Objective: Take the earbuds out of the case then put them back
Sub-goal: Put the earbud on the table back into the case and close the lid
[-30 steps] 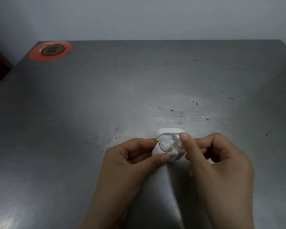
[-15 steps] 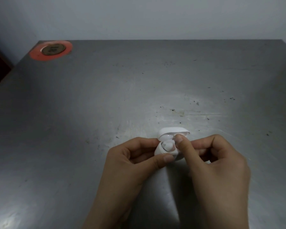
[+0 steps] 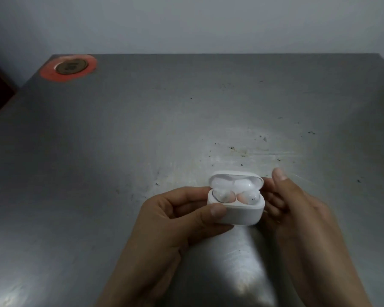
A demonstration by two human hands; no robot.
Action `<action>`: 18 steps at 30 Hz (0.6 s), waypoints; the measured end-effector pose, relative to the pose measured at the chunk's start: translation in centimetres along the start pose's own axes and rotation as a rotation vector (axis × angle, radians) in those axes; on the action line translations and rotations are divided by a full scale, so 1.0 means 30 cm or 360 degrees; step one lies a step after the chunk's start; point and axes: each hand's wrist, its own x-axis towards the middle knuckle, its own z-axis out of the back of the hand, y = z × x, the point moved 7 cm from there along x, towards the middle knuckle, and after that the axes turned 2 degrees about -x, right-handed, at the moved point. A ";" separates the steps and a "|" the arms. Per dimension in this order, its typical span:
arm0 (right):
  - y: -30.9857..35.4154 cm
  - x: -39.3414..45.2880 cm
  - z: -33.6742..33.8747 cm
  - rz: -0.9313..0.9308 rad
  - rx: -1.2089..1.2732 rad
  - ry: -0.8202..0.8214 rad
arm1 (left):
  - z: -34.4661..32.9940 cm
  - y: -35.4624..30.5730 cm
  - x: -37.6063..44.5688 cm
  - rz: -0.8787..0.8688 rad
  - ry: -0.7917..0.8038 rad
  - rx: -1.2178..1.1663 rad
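Note:
A small white earbud case (image 3: pixel 239 214) is held just above the metal table, its lid (image 3: pixel 235 179) flipped open away from me. Two white earbuds sit side by side in its wells, the left earbud (image 3: pixel 222 195) and the right earbud (image 3: pixel 248 197). My left hand (image 3: pixel 175 220) grips the case's left side, thumb on the front and fingers behind. My right hand (image 3: pixel 297 209) is at the case's right side, fingers curled against it, index finger raised and blurred beside the lid. Whether the right hand holds the case I cannot tell.
The grey metal table (image 3: pixel 142 140) is scratched and speckled with dark spots. A round brass fitting in an orange ring (image 3: pixel 68 67) sits at the far left corner. A pale wall rises behind the table's far edge.
My right index finger has lifted off the right earbud and drawn back to the right of the case. Both earbuds now show in their wells. The left hand still holds the case.

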 end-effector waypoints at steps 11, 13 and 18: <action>0.016 -0.008 0.001 0.0076 -0.0017 0.0048 | -0.003 0.007 -0.001 0.0058 0.0004 0.0026; 0.020 -0.007 0.005 0.0140 -0.0066 0.0057 | -0.005 0.004 -0.001 0.0056 0.0005 0.0051; 0.025 -0.007 0.013 0.0226 -0.0145 0.0104 | -0.006 0.000 -0.001 0.0042 -0.0006 0.0075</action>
